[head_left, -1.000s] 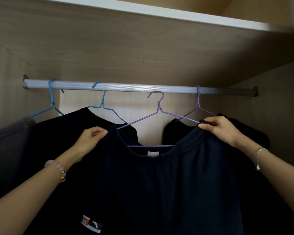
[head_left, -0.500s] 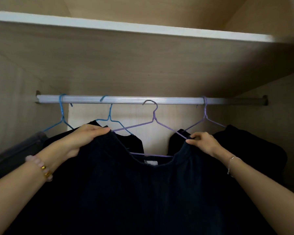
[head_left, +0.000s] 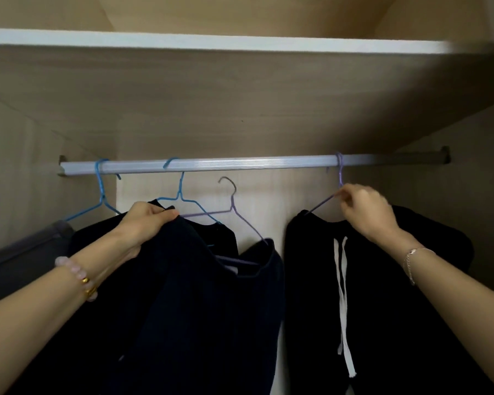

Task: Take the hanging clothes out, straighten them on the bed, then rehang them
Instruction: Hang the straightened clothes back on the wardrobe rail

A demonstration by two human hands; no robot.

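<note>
The rail [head_left: 240,163] carries two blue hangers [head_left: 101,192] and, apparently, one purple hanger [head_left: 340,173].

rail [head_left: 240,163] under the shelf [head_left: 211,42]. left to right: first hanger [head_left: 102,195] and second hanger [head_left: 180,192] on the rail; third hanger [head_left: 234,209] below it, hook clear, inside a garment [head_left: 200,295] gripped by the left hand [head_left: 147,220]; fourth hanger [head_left: 339,178] on the rail, its left arm pinched by the right hand [head_left: 365,209], drawstring garment [head_left: 382,309] beneath.

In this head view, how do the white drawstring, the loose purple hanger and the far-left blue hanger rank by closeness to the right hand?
From the right hand:
1. White drawstring, just below it.
2. Loose purple hanger, centre, off the rail.
3. Far-left blue hanger, at the rail's left end.
</note>
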